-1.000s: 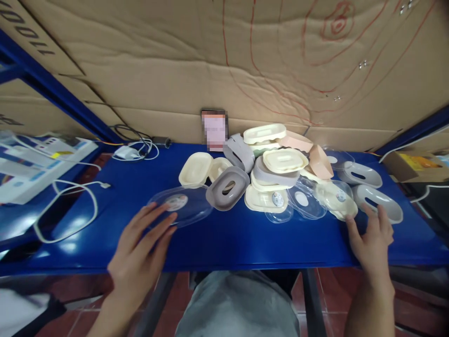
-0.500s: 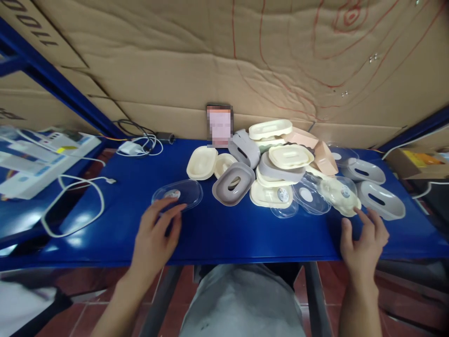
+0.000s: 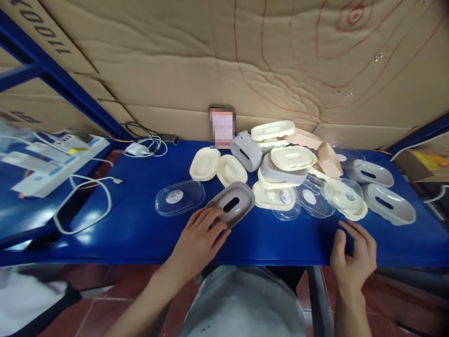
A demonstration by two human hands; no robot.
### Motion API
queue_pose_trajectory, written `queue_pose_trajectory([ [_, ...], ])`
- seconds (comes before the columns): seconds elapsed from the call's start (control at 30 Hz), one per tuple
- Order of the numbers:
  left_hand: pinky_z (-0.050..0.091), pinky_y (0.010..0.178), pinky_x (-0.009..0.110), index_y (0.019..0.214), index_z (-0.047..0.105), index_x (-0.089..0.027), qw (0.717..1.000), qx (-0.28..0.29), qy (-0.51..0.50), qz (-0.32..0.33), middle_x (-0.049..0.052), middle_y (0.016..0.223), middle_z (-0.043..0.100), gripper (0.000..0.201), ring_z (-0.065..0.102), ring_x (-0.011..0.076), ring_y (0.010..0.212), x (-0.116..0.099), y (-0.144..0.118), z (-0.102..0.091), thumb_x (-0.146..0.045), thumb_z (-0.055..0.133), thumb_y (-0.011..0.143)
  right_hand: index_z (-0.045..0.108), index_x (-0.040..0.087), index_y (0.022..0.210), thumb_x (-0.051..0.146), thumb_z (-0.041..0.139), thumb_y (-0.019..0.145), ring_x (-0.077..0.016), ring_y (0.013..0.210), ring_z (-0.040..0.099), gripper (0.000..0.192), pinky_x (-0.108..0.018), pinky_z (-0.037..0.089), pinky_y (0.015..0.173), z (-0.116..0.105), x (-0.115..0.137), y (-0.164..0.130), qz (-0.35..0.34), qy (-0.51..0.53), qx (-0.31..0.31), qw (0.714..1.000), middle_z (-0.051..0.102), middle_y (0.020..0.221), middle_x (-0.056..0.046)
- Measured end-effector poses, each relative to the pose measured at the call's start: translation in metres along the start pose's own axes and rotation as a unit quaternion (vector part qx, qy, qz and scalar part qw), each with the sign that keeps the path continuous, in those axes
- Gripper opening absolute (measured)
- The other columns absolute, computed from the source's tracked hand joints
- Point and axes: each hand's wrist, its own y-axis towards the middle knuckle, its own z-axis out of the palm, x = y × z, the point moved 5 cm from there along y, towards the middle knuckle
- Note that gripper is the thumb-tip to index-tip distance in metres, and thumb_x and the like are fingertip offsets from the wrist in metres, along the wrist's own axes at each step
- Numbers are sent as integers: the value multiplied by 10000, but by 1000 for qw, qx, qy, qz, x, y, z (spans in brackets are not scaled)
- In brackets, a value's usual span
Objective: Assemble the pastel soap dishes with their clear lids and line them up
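Your left hand (image 3: 201,236) lies on the near end of the grey tray (image 3: 231,204), fingers spread and laid over its rim rather than closed around it; nothing is lifted. The tray sits on the blue counter (image 3: 140,220), just in front of the heap of parts (image 3: 287,164), with the clear lid (image 3: 180,198) just to its left and apart from it.

Your right hand (image 3: 352,252) rests half open at the counter's front edge, fingers loosely curled, holding nothing. It is near the clear lids (image 3: 329,199) at the heap's right side but not touching them.

The tray looks like thin moulded plastic: light, stiff, smooth. It will probably slide on the glossy counter if you push instead of gripping. The rounded rim gives the surest hold, thumb under the lip and fingers on top. The slot (image 3: 231,204) in its middle would also take a fingertip.

It should not be fragile, though the clear lids nearby look thinner and more likely to flex or crack. Lift the tray clear of the heap so the stacked cream pieces (image 3: 293,157) are not disturbed.
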Motion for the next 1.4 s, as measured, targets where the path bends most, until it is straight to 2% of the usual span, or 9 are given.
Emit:
queue_pose_trajectory([
  [0.13,576,955,354,991,685,-242,979,18,-185,-85,71,1184,750,109,739,237,1109,-7,-18,-16,-322,649,1056,668,216,1431,265,703,1002,-399,1387,599,433,-620,486,1148,-4,29,-11,-29,37,16,999,651,1443,-180],
  [0.23,580,819,296,1022,693,-236,931,56,-317,-172,67,1075,761,202,741,211,957,-9,-20,-16,-423,629,1064,557,326,1530,218,810,919,-386,1524,466,670,-627,414,1228,4,90,-32,-178,129,107,970,422,1695,-114],
  [0.4,561,686,261,1073,678,-226,899,137,-359,-211,12,872,718,335,688,171,766,-1,0,-2,-524,527,1097,574,331,1526,296,731,998,-373,1630,309,551,-636,271,1315,33,161,-48,-305,124,252,910,293,1781,-74],
  [0.57,529,1114,434,1396,629,-225,995,33,-62,-66,110,1414,695,337,655,269,1328,18,41,-1,-310,444,1128,555,262,1556,516,659,1041,-358,1620,338,584,-602,368,1264,47,162,-38,-304,102,329,888,378,1750,-112],
  [0.7,450,1153,536,1466,601,-202,988,22,149,19,155,1530,630,442,610,322,1395,26,61,10,-103,445,1064,648,249,1439,463,658,1056,-326,1577,419,439,-576,389,1247,39,156,-42,-319,133,335,876,548,1643,-74],
  [1.0,415,1068,440,1242,694,-210,980,111,43,159,101,1345,727,282,671,233,1212,-37,17,20,-98,496,1076,677,229,1396,289,610,1077,-311,1316,669,331,-554,498,1124,19,110,-47,-125,292,237,918,760,1307,-103],
  [1.1,416,1079,489,1240,699,-247,987,58,79,130,125,1442,670,185,646,289,1251,-43,-5,14,-263,586,1094,670,244,1410,272,620,1068,-319,1333,655,346,-570,477,1140,23,113,-46,-115,276,253,920,749,1333,-99],
  [1.23,493,1024,557,1463,582,-221,990,-35,138,8,214,1517,584,595,617,396,1290,-22,-36,4,-607,671,1018,651,260,1429,270,647,1060,-303,1358,633,370,-557,437,1179,30,122,-42,-145,245,285,915,739,1364,-79],
  [1.4,592,978,499,1559,482,-264,994,-30,57,-94,141,1373,688,629,686,337,1220,2,-56,8,-645,556,1065,657,230,1400,262,667,1055,-290,1395,593,346,-547,415,1215,37,141,-36,-192,238,301,903,718,1396,-88],
])
